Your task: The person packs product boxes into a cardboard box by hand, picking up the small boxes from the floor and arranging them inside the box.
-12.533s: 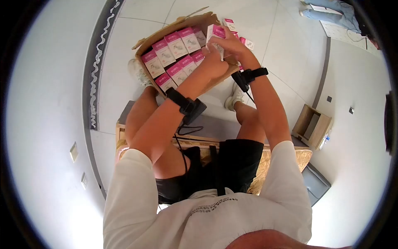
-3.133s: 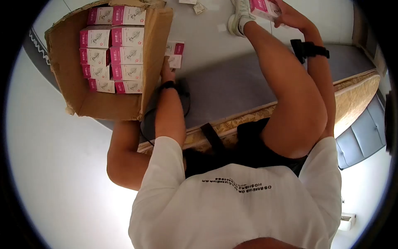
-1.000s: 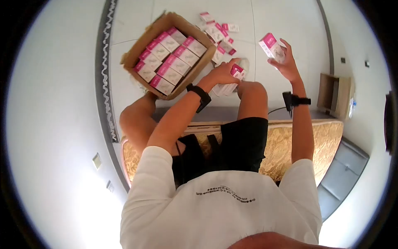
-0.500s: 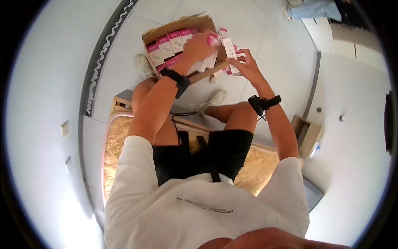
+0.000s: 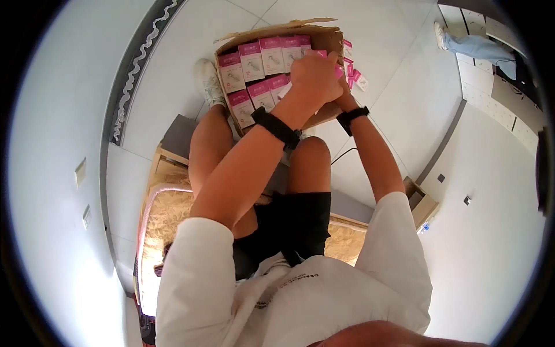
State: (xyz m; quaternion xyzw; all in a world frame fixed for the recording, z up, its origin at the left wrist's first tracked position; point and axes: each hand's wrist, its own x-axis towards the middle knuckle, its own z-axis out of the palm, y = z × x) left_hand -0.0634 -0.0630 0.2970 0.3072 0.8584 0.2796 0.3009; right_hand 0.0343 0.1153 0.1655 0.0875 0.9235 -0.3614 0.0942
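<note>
A torn-topped cardboard carton (image 5: 324,40) stands on the floor, holding rows of small pink-and-white boxes (image 5: 272,55). Over its right side my left hand (image 5: 315,80) is closed, back of the hand toward me. My right hand (image 5: 345,97) meets it from the right, partly covered by it. Between the two hands shows the pink end of a small box (image 5: 339,72), which both appear to grip. Most of that box and many fingertips are hidden. Black straps circle both wrists.
Several more pink-and-white boxes (image 5: 359,80) lie on the tiled floor (image 5: 399,87) just right of the carton. My shoe (image 5: 209,81) is against its left side. A person's jean-clad leg (image 5: 480,51) is at the upper right. Below me is a gold-patterned seat (image 5: 167,214).
My right hand, which held a white box upright outside the carton, has come in against my left hand. The view has shifted, and the carton sits further right in it.
</note>
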